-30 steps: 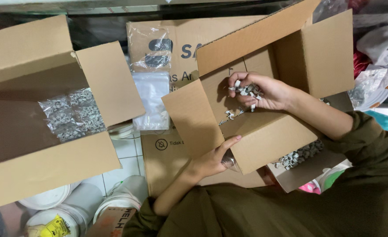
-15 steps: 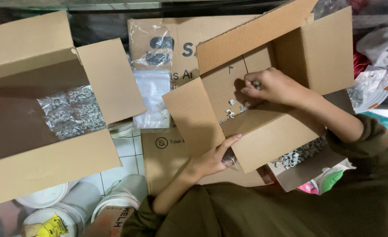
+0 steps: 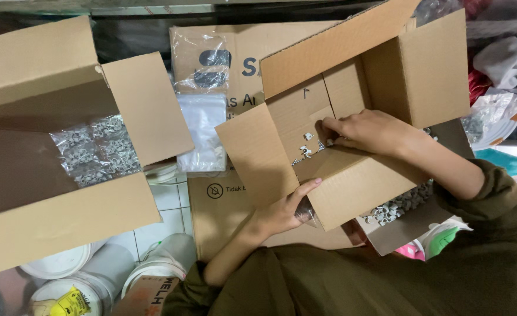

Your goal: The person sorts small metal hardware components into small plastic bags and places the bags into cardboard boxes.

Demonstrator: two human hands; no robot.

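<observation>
A white tiled floor (image 3: 168, 202) carries everything — flattened cardboard (image 3: 223, 205) at the centre, a large open box (image 3: 65, 216) at nine o'clock, white buckets (image 3: 65, 263) at seven o'clock, another open box (image 3: 352, 187) toward three o'clock.

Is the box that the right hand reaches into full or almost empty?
Almost empty: the box shows bare cardboard floor, with a few small white clips.

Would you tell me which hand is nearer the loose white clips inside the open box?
Right. The right hand reaches in beside the loose white clips; the left hand grips the box's near flap, outside.
</observation>
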